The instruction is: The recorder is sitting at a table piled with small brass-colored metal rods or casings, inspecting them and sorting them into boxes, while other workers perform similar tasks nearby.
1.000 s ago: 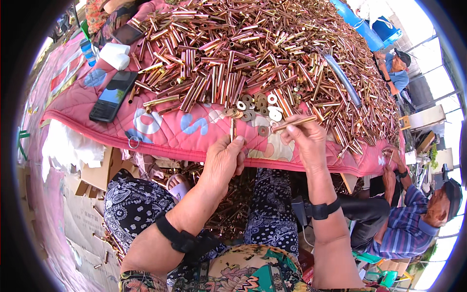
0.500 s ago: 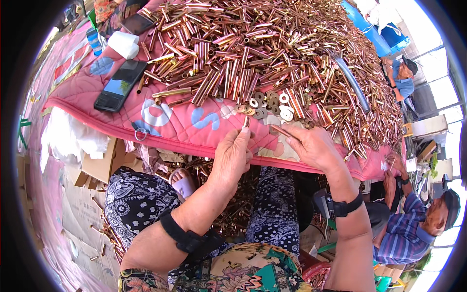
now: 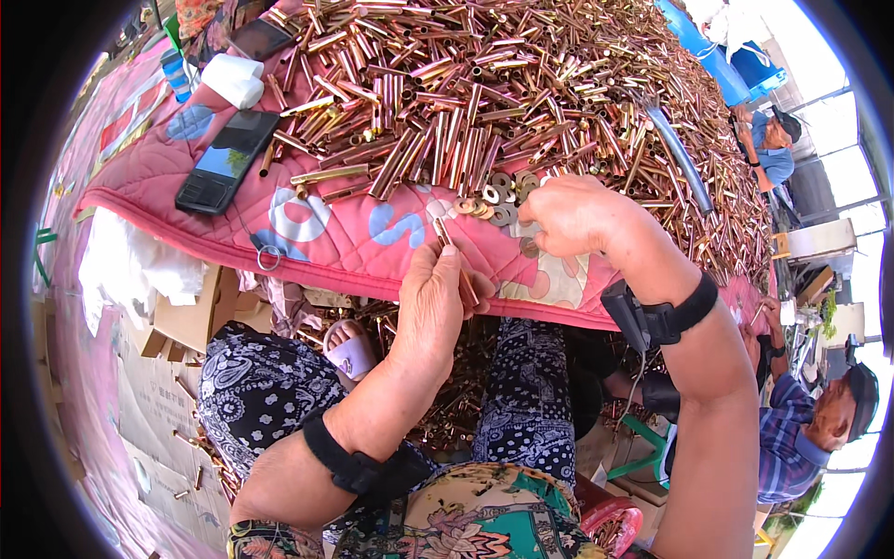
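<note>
My left hand (image 3: pixel 431 293) is closed around a slim copper-coloured metal tube (image 3: pixel 441 229), whose end stands up past the thumb. Lower in the same hand, the side of a tube (image 3: pixel 467 291) shows between palm and fingers; whether it is a second piece I cannot tell. My right hand (image 3: pixel 573 216) bends down over a small cluster of flat washers (image 3: pixel 503 214) on the pink quilted cloth (image 3: pixel 354 247). Its fingers are drawn together at the washers, and their tips are partly hidden, so what they pinch does not show.
A large heap of metal tubes (image 3: pixel 521 84) covers the far side of the cloth. A phone (image 3: pixel 226 163), a white roll (image 3: pixel 233 81) and a blue curved strip (image 3: pixel 678 158) lie around it. Another person (image 3: pixel 810 433) sits at the right; a cardboard box (image 3: pixel 191 312) stands lower left.
My right hand has moved up and left onto the washers; the tube it held no longer shows there. My left hand has lowered slightly leftward, its tube now tilted.
</note>
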### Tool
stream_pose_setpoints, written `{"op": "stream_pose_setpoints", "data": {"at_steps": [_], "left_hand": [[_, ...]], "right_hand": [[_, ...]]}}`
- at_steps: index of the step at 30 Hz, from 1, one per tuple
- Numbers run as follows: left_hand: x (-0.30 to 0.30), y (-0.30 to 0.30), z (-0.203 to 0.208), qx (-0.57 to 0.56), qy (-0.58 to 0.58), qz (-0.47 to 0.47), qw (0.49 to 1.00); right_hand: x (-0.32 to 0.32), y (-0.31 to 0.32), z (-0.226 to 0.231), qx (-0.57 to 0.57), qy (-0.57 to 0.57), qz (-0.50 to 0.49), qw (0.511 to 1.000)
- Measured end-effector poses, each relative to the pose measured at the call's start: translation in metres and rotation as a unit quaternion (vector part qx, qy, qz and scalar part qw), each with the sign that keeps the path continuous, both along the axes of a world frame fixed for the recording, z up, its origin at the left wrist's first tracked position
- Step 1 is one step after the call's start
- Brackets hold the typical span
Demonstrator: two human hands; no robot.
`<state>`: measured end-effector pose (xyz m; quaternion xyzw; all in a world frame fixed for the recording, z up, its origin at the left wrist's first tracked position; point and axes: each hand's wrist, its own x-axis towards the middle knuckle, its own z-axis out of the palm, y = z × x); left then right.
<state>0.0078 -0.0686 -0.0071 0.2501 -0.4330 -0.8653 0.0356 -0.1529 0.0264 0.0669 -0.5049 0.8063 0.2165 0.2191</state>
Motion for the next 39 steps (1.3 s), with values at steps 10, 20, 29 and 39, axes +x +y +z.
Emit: {"op": "stream_pose_setpoints", "data": {"at_steps": [10, 20, 29, 39], "left_hand": [[-0.006, 0.001, 0.012, 0.039, 0.011, 0.050, 0.998], [-0.013, 0.015, 0.015, 0.054, 0.032, 0.087, 0.994], [-0.003, 0.053, -0.018, -0.131, 0.005, -0.003, 0.991], [-0.008, 0.031, 0.010, 0.091, -0.049, -0.002, 0.995]], "right_hand": [[0.040, 0.089, -0.049, -0.328, -0.062, -0.089, 0.939], [0.131, 0.057, -0.036, -0.567, -0.230, -0.271, 0.743], [0.123, 0.032, -0.054, -0.687, 0.095, -0.193, 0.694], [0.024, 0.115, -0.069, -0.616, 0.101, -0.317, 0.714]]}}
